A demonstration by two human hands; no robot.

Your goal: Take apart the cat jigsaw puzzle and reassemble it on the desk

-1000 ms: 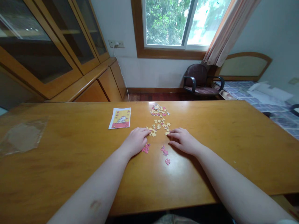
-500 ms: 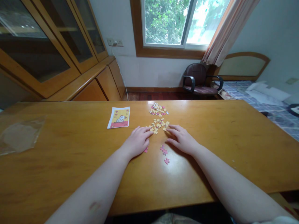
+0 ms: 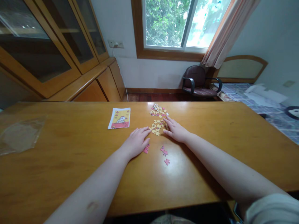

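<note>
Yellow jigsaw pieces (image 3: 157, 127) are lying against the fingertips (image 3: 166, 122) of my right hand (image 3: 175, 130), whose fingers are spreading open and holding nothing I can see. My left hand (image 3: 136, 141) is resting flat just beside that pile, its fingers open and empty, with pink pieces (image 3: 146, 148) by its thumb. More pink pieces (image 3: 164, 153) are lying nearer me, and a picture card (image 3: 119, 118) is sitting on the wooden tabletop (image 3: 70, 161).

Window (image 3: 167, 26) daylight glares on the tabletop (image 3: 177, 168) — soft shadow by the right hand (image 3: 176, 130).
</note>
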